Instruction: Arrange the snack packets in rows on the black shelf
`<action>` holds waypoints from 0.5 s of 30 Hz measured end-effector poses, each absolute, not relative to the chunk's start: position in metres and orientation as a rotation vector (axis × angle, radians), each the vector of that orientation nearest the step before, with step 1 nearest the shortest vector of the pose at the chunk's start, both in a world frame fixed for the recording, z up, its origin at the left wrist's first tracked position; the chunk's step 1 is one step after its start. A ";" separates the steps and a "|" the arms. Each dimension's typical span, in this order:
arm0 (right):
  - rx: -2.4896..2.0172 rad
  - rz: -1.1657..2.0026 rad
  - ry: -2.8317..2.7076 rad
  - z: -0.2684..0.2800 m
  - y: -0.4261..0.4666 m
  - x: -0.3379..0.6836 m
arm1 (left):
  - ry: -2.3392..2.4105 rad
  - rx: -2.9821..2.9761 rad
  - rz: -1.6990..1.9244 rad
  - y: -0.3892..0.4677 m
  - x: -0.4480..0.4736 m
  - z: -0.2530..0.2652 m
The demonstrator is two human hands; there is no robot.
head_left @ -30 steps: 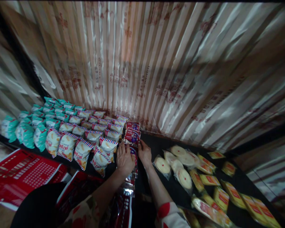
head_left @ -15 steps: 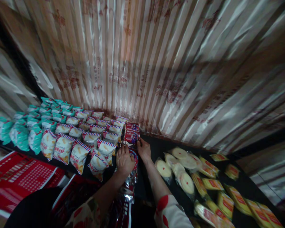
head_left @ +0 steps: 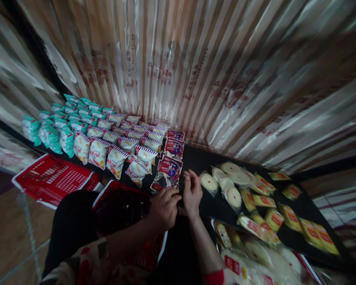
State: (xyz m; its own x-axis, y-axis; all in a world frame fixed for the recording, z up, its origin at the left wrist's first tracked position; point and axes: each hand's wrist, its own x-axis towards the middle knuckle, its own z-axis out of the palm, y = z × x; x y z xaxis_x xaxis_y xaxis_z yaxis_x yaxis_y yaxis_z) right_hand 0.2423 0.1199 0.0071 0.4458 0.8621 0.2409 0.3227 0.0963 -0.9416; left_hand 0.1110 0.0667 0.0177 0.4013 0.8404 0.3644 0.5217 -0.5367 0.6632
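Note:
A dark red and purple packet (head_left: pixel 170 167) lies flat on the black table (head_left: pixel 195 158), its clear lower end toward me. Two similar packets, one a purple-red packet (head_left: pixel 174 147), lie in line behind it. My left hand (head_left: pixel 164 208) is just below the nearest packet's lower edge, fingers curled together; whether anything is between them is hidden. Right of that packet, my right hand (head_left: pixel 192 192) is raised with its fingers loosely bent and apart, nothing visible in it.
Rows of white striped snack bags (head_left: pixel 97 152) and teal bags (head_left: pixel 67 138) stand on the left. Round pale wrapped cakes (head_left: pixel 233 196) and yellow packets (head_left: pixel 289 217) lie on the right. Red bags (head_left: pixel 56 180) lie near the front edge; another holds more packs. Striped sheeting (head_left: pixel 172 79) hangs behind.
Both hands have come off the packets and drawn back toward me. The nearest packet now lies uncovered. My view has shifted, showing an open bag of packs at the lower right.

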 end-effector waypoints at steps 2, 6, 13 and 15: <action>-1.450 0.658 -1.115 -0.001 0.074 0.227 | 1.037 2.185 0.905 0.028 0.087 0.004; -1.504 0.997 -1.363 -0.037 0.010 0.191 | 1.298 1.956 0.642 -0.016 0.041 -0.036; -1.681 1.380 -1.823 -0.109 0.004 0.136 | 1.915 1.274 0.322 0.003 -0.003 -0.081; -1.654 1.397 -1.894 -0.118 0.010 0.127 | 1.971 1.180 0.350 0.009 -0.009 -0.090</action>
